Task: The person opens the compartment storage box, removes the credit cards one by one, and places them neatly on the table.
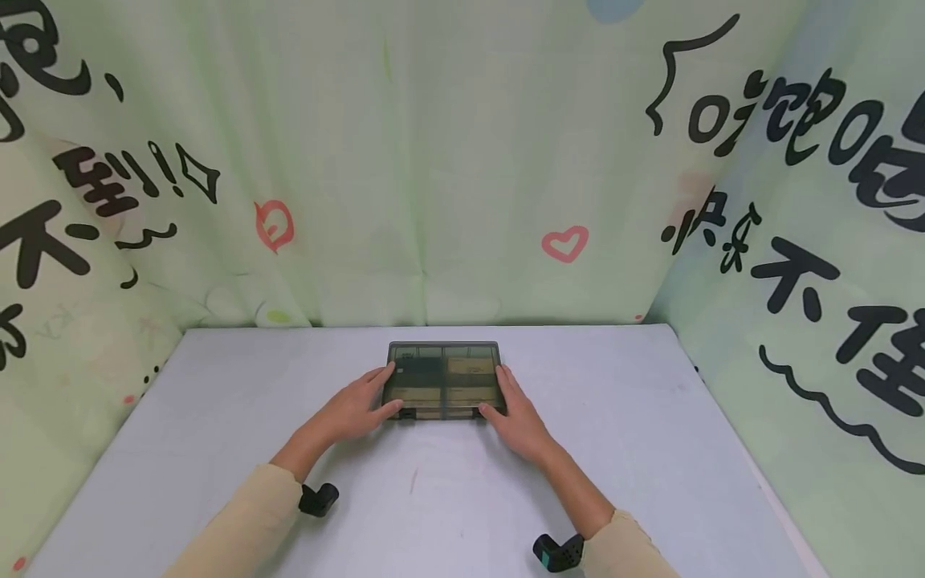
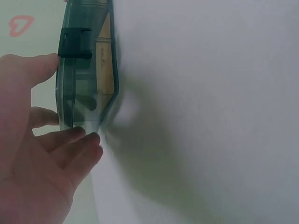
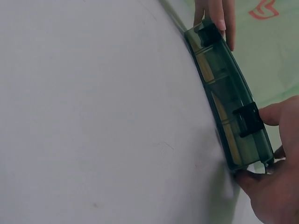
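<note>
A dark translucent plastic organizer box (image 1: 442,377) with a closed lid and divided compartments is near the table's back edge. Tan pieces show through its walls. Two black latches (image 3: 248,120) sit on its front side. My left hand (image 1: 359,407) holds the left end, thumb at the front near a latch (image 2: 77,43) and fingers along the side. At the opposite end my right hand (image 1: 522,419) grips the box, its thumb beside the other latch. In the left wrist view, the left fingertips curl at the box's lower corner, close to the tabletop.
A white-covered table (image 1: 462,498) lies under the box. Pale green curtains (image 1: 433,160) with black lettering and red hearts enclose the back and sides. Each wrist wears a small black camera, the left one (image 1: 319,499) and the right one (image 1: 559,553) just above the table.
</note>
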`<state>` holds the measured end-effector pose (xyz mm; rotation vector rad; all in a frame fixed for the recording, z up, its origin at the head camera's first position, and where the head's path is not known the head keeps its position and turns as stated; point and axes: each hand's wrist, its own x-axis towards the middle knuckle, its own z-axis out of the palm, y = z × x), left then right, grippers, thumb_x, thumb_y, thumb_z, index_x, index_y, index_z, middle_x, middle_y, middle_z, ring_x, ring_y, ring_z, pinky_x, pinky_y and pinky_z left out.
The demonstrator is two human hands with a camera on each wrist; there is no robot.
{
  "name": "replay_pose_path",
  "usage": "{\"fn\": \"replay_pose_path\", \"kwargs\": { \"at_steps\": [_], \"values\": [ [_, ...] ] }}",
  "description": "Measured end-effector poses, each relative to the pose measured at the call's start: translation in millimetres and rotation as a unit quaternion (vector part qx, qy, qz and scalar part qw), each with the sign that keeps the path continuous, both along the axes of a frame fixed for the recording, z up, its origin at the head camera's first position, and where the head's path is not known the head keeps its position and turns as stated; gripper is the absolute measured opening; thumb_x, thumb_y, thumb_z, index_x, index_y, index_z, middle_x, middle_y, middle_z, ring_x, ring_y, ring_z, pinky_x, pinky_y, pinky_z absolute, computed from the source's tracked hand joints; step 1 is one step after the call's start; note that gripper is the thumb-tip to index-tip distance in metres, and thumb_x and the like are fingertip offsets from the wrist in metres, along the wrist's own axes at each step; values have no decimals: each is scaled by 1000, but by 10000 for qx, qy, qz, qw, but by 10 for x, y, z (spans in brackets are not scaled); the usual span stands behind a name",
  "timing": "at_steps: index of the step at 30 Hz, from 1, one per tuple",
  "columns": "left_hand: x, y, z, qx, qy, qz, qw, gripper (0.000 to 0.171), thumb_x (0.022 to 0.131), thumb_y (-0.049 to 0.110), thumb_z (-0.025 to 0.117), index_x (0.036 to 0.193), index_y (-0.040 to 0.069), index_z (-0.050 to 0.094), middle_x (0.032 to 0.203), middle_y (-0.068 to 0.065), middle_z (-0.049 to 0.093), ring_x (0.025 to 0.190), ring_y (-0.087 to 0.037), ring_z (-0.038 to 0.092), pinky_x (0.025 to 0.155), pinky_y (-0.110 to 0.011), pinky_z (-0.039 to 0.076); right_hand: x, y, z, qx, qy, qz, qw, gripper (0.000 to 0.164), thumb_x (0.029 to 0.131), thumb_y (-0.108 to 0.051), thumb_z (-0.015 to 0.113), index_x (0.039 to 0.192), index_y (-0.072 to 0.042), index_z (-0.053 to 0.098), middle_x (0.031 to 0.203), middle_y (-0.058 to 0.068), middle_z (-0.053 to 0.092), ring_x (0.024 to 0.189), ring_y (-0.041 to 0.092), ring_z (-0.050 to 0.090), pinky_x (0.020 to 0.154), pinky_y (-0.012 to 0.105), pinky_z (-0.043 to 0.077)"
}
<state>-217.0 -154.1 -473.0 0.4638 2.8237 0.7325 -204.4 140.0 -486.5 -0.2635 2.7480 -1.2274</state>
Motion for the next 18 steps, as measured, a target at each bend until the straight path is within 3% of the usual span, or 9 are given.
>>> {"fn": "replay_pose_path", "kwargs": {
  "at_steps": [8,13,18],
  "values": [
    [-17,0,7,718,-310,-22,9969,75,98,36,55,155,6,16,157,-21,28,138,-39,40,112,-54,34,40,-119,-70,-763,-161,-227,9967,73,101,-21,45,156,-7,-1,164,12,-4,152,30,-1,121,56,11],
    [-33,-1,-14,874,-463,-37,9951,75,99,36,54,156,7,14,158,-21,26,130,-41,49,110,-53,38,45,-191,-107,-1178,-408,-564,9906,73,99,-16,41,156,-11,-4,165,7,-9,152,25,-7,122,53,8],
    [-37,7,-13,969,-562,-14,9937,76,98,36,54,156,8,14,158,-21,25,130,-42,49,109,-53,39,46,-215,-102,-1568,-574,-723,9833,75,95,-10,38,156,-13,-5,164,6,-11,152,24,-10,121,54,6]
  ]
}}
